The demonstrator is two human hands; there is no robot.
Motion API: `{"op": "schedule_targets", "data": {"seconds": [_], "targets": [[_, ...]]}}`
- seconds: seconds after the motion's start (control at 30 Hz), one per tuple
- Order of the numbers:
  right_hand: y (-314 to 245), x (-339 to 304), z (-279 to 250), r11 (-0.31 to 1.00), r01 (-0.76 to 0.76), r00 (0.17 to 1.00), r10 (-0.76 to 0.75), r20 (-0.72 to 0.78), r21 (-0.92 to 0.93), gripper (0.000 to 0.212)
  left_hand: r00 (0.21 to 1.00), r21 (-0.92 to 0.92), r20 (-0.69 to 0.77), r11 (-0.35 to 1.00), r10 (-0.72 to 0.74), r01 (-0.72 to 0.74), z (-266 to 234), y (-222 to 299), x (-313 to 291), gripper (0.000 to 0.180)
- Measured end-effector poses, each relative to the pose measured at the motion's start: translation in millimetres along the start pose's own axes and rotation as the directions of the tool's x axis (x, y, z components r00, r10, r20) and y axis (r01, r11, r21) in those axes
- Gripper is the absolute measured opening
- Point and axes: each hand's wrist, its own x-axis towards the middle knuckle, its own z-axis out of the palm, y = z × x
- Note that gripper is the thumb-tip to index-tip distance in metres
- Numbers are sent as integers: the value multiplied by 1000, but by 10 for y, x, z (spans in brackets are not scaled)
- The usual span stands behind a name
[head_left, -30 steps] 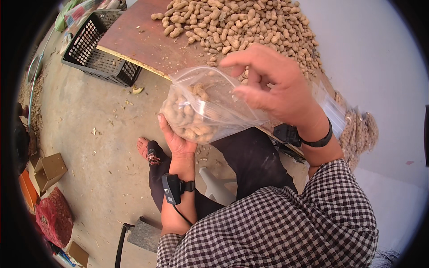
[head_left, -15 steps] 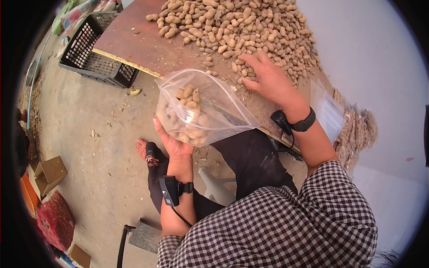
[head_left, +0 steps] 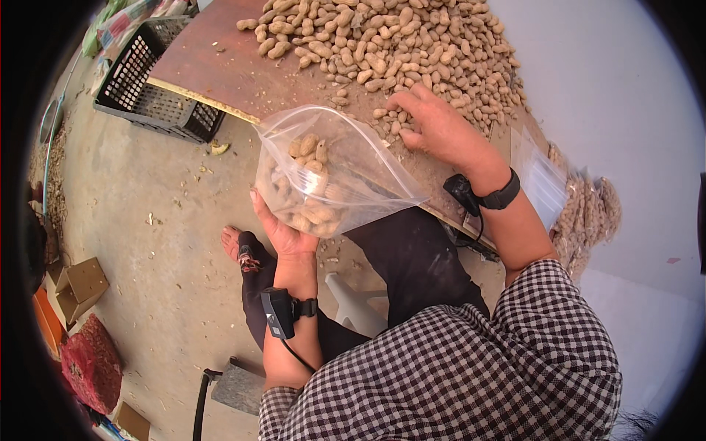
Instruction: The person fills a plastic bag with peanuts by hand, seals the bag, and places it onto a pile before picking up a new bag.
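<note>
My left hand [head_left: 288, 237] cups a clear zip bag [head_left: 368, 176] from below, the thumb up along its left side. Unshelled peanuts [head_left: 316, 209] fill its lower part, and its mouth gapes toward the table. My right hand [head_left: 445, 132] is at the near edge of a big peanut heap [head_left: 412, 44] on the brown table [head_left: 243, 66]. Its index finger is bent down by a few loose peanuts, with the thumb apart from it. The other fingertips are hidden behind the hand.
Flat clear bags [head_left: 540, 180] lie right of my right forearm, beside filled bags of peanuts [head_left: 588, 213]. A black plastic crate [head_left: 158, 121] stands on the floor at the far left. Lower left are a cardboard box [head_left: 81, 287] and a red mesh sack [head_left: 92, 364].
My right hand's fingers have curled in more, and the hand has shifted slightly among the loose peanuts at the heap's edge. The bag's mouth gapes a little wider; my left hand stays under it.
</note>
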Motion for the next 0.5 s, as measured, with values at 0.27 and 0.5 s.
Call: {"op": "schedule_targets", "data": {"seconds": [0.27, 0.5], "targets": [[79, 102, -17, 1000, 0, 999, 2, 41, -29, 34, 1000, 11, -4, 1000, 7, -7, 12, 12, -13, 77], [94, 174, -76, 996, 86, 993, -86, 78, 4, 31, 999, -3, -45, 1000, 14, -15, -28, 5, -10, 75]]}}
